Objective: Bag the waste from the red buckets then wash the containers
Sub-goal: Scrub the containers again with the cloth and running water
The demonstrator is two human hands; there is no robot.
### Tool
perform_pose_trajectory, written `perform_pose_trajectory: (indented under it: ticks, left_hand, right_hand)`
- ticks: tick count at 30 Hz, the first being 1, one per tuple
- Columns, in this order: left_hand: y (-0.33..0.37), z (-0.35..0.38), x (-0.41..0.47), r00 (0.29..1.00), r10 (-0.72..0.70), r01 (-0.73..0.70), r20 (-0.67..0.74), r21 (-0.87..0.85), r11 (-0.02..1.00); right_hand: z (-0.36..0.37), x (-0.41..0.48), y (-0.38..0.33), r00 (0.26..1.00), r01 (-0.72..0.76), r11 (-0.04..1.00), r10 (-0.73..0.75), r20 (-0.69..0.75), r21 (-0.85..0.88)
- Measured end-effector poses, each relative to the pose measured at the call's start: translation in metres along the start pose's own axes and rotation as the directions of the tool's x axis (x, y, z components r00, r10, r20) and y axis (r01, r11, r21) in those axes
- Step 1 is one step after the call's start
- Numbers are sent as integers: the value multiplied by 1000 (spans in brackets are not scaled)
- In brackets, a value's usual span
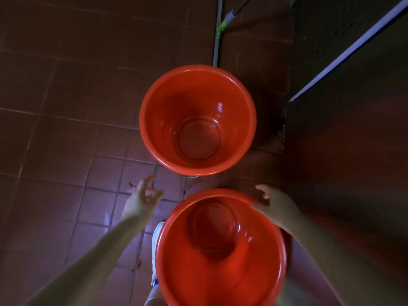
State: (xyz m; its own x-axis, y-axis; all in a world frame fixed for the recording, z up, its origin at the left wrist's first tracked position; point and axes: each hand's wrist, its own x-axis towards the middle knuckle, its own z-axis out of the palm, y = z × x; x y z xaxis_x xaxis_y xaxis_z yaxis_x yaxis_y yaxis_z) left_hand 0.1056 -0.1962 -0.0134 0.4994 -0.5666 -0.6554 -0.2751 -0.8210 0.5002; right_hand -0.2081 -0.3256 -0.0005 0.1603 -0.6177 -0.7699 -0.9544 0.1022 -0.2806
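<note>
We look down on 2 red buckets over a brown tiled floor [66,129]. The near bucket [187,272], low centre, is our landmark: it's tilted, mouth toward us, its bare red base in view. Our R hand [273,204] grips its rim at the far right, fingers curled round the edge. Our L hand [143,197] hangs just left of its far edge, not touching it, fingers loosely curled & apart, holding nothing. The far bucket [159,120] stands upright just beyond it, the 2 rims apart w/ a strip of floor between. 1 white shoe [157,237] pokes out at its left side. Well beyond it, 1 grey pole [234,13] w/ a green fitting slants across the floor. To its right runs 1 dark perforated panel [331,40].
</note>
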Motion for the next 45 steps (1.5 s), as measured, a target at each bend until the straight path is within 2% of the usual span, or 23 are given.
perform_pose_trajectory:
  ticks: [2,5,10,13,16,22,30,35,39,45]
  left_hand:
    - [-23,12,-35,996,-93,93,13,-9,996]
    - [-55,37,-85,983,-184,184,4,-82,980]
    - [-101,76,-135,959,-218,215,-178,-36,976]
    - [-111,85,-143,940,-333,323,-69,-120,939]
    - [-113,81,-146,936,-351,346,15,-219,912]
    - [-105,32,-180,972,-213,191,-95,-205,960]
    - [-73,-77,-288,950,-16,-25,-313,-127,992]
    - [-33,-170,-404,876,176,-225,-450,-56,973]
    - [14,-248,-495,779,332,-377,-532,24,926]
    - [108,-313,-616,643,454,-553,-616,37,832]
  right_hand:
    - [13,-20,24,999,-39,996,40,16,-78]
    - [35,-41,54,995,-94,993,95,16,-68]
    - [62,-54,73,992,-65,995,57,-112,-72]
    - [63,-55,74,991,-89,989,76,-111,-119]
    - [58,-65,72,992,-98,987,86,-92,-131]
    - [33,-116,51,989,-57,993,42,-145,-105]
    - [-16,-244,-4,973,87,995,-74,-220,50]
    - [-69,-373,-42,934,238,965,-197,-300,109]
    - [-135,-485,-62,885,390,900,-307,-350,195]
    - [-235,-627,-51,796,544,801,-397,-457,250]
